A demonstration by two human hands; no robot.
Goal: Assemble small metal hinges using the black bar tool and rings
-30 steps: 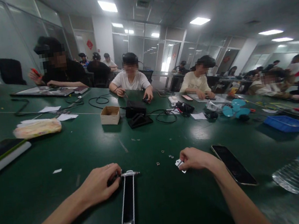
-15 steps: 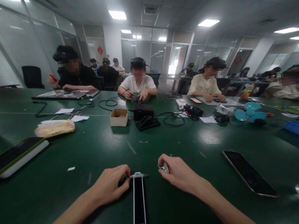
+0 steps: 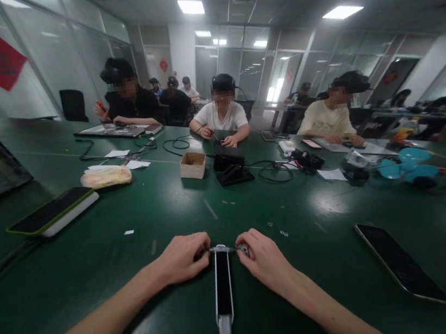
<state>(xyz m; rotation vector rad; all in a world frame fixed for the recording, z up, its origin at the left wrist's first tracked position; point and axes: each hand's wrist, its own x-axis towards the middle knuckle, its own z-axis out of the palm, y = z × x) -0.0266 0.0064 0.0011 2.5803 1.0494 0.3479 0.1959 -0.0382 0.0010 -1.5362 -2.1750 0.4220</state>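
A long black device with a silver rim [image 3: 222,285] lies on the green table [image 3: 178,326], its crosswise metal rod at the far end. My left hand [image 3: 187,256] has its fingers closed on the left end of that rod. At the rod's right end, my right hand [image 3: 261,252] pinches a small silvery metal part [image 3: 243,249]. The part is close to the rod's tip; whether they touch is too small to tell. Fingers hide most of the rod's left end.
A phone [image 3: 400,261] lies to the right, and a green-edged phone [image 3: 52,210] to the left. Farther off are a small cardboard box [image 3: 193,166], a black device [image 3: 228,158], cables and a blue fan [image 3: 406,165]. Several people sit beyond.
My right hand has come nearer the rod's right end with the small metal part. The view has turned, so the surroundings sit farther right. My left hand still holds the rod's left end.
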